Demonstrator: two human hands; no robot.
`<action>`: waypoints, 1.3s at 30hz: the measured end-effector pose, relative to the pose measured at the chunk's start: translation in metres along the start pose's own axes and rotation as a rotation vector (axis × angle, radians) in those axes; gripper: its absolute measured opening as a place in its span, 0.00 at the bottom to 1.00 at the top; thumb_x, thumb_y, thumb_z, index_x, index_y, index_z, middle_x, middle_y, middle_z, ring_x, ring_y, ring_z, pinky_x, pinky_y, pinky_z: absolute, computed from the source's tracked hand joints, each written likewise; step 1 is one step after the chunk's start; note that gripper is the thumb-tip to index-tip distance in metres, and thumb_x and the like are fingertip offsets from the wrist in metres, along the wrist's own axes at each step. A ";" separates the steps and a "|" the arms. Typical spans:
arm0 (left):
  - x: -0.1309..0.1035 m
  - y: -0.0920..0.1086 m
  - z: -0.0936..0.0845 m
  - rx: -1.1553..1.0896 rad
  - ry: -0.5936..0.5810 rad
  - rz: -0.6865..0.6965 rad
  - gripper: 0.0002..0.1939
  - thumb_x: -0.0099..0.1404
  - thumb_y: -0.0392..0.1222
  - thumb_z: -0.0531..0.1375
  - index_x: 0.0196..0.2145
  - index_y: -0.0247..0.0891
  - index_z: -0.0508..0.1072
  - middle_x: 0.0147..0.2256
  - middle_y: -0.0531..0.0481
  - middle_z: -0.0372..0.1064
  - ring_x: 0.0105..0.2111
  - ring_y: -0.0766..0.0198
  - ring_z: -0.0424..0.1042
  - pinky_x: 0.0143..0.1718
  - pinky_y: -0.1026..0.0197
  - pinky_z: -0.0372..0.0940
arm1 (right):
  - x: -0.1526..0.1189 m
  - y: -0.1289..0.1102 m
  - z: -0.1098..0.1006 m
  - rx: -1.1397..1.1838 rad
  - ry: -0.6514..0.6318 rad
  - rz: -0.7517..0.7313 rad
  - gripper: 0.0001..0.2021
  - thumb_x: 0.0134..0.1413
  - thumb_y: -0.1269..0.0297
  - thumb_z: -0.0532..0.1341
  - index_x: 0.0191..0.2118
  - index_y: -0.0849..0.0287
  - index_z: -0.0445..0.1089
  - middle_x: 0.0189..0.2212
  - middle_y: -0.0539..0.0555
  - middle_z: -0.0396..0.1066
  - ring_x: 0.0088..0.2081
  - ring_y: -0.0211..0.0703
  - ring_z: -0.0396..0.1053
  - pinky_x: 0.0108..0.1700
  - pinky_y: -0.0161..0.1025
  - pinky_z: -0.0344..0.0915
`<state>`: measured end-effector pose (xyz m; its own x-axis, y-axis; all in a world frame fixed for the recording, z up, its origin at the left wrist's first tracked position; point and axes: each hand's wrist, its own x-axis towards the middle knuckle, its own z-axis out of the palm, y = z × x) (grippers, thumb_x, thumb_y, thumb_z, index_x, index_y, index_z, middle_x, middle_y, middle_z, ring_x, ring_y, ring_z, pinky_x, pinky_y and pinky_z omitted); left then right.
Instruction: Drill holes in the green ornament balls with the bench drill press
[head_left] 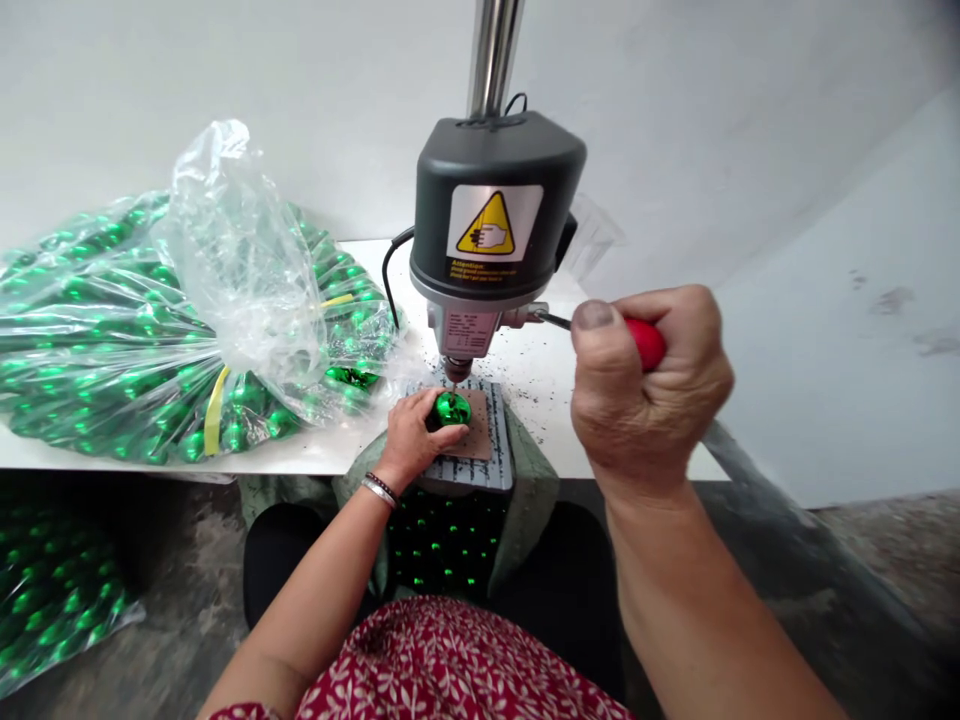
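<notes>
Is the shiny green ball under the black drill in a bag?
No, out: the left hand holds the ball on a flat brown board.

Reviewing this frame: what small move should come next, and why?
Probably a gentle turn of the lever by its red knob, with the left hand held steady: that hand grips the green ball on the brown board, the bit is at its top, and the right hand is closed around the knob.

Here's the left hand (412,437), down low, thumb and fingers curved into a hold, left forearm (319,590) angling up behind it; and the right hand (651,385), raised higher, clenched in a fist, right forearm (705,590) slanting below!
</notes>
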<state>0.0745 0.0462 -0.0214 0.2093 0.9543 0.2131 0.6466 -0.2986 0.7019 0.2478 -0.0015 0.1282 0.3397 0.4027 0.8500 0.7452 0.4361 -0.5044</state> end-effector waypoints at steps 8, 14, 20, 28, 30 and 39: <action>0.000 -0.001 0.001 0.011 -0.009 0.009 0.26 0.60 0.44 0.75 0.56 0.42 0.79 0.55 0.42 0.79 0.56 0.44 0.75 0.60 0.43 0.67 | -0.017 0.002 0.003 -0.018 0.094 -0.079 0.07 0.62 0.61 0.62 0.32 0.51 0.64 0.21 0.44 0.63 0.23 0.35 0.60 0.27 0.36 0.60; -0.003 0.001 0.000 0.023 0.011 0.024 0.24 0.60 0.43 0.75 0.54 0.43 0.80 0.53 0.44 0.80 0.54 0.45 0.76 0.58 0.45 0.68 | -0.028 0.005 0.004 -0.039 0.110 -0.095 0.05 0.63 0.65 0.60 0.33 0.53 0.66 0.24 0.45 0.69 0.23 0.32 0.65 0.27 0.33 0.61; -0.002 0.002 0.000 0.029 0.008 0.025 0.23 0.60 0.43 0.74 0.54 0.43 0.80 0.53 0.45 0.80 0.53 0.47 0.76 0.58 0.46 0.68 | -0.048 0.012 0.004 -0.006 0.090 -0.144 0.04 0.62 0.66 0.60 0.35 0.55 0.65 0.25 0.46 0.69 0.25 0.33 0.68 0.28 0.33 0.63; -0.003 0.001 -0.005 -0.023 -0.006 0.006 0.24 0.57 0.41 0.74 0.51 0.41 0.79 0.46 0.46 0.81 0.49 0.48 0.77 0.56 0.46 0.69 | 0.018 -0.002 0.013 -0.004 0.053 0.079 0.09 0.60 0.56 0.60 0.32 0.52 0.64 0.24 0.46 0.65 0.25 0.35 0.62 0.28 0.35 0.63; -0.009 -0.001 -0.011 -0.080 -0.008 0.014 0.26 0.56 0.41 0.74 0.53 0.41 0.78 0.49 0.44 0.80 0.52 0.47 0.76 0.58 0.45 0.69 | 0.028 -0.003 0.017 0.001 0.045 0.096 0.10 0.59 0.54 0.60 0.32 0.52 0.62 0.25 0.46 0.64 0.25 0.35 0.61 0.28 0.36 0.63; -0.037 -0.015 -0.051 -0.117 -0.082 0.207 0.24 0.65 0.48 0.68 0.57 0.42 0.78 0.55 0.42 0.79 0.56 0.48 0.75 0.62 0.46 0.68 | 0.028 -0.004 0.019 0.080 0.079 0.142 0.09 0.55 0.55 0.61 0.32 0.52 0.62 0.26 0.46 0.66 0.27 0.35 0.63 0.31 0.38 0.64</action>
<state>0.0191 0.0160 -0.0052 0.3906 0.8676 0.3076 0.4955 -0.4798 0.7240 0.2437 0.0231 0.1510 0.4846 0.4014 0.7772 0.6397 0.4434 -0.6279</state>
